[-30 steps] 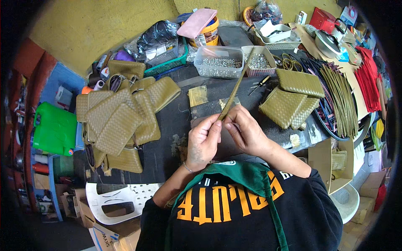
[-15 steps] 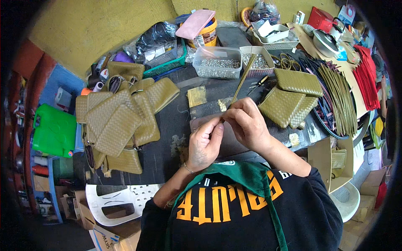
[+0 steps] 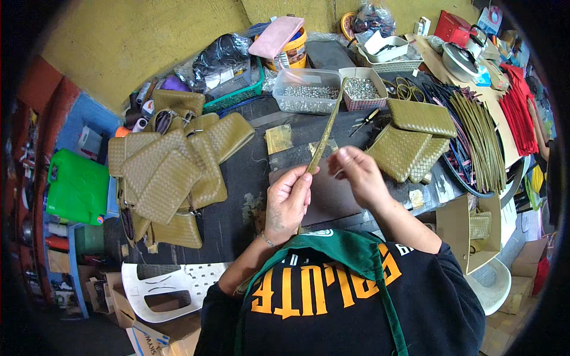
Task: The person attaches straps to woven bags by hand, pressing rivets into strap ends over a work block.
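Observation:
Between thumb and fingers, my left hand (image 3: 286,202) grips a long, narrow olive strap (image 3: 326,135). The strap slants up and away over the dark table toward the bins of metal pieces. My right hand (image 3: 361,179) hovers just right of the strap, apart from it. Its fingers are loosely curled and apart, and nothing shows in them. Beyond that hand lie several woven olive pouches (image 3: 399,151) and a small black-handled tool (image 3: 366,120). A larger heap of woven olive pouches (image 3: 169,178) lies to the left.
A clear plastic bin (image 3: 306,108) and a white basket (image 3: 368,103) hold small shiny metal pieces. At the right, a bundle of olive straps (image 3: 480,142) rests in a round tray. A green jerrycan (image 3: 77,185) stands far left, near a white plastic chair (image 3: 142,291).
My right hand has come off the strap and moved slightly right, its fingers loosening. My left hand still holds the strap, which now shows its broader face.

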